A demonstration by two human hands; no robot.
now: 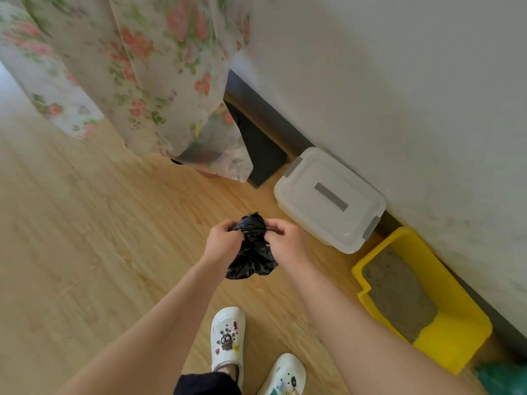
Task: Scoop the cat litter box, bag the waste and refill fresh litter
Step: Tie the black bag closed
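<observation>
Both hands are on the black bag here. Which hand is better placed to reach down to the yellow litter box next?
Probably the right hand. The yellow litter box sits against the wall on the person's right, nearer that arm. The left hand grips the black bag on the far side and could keep holding it.
</observation>
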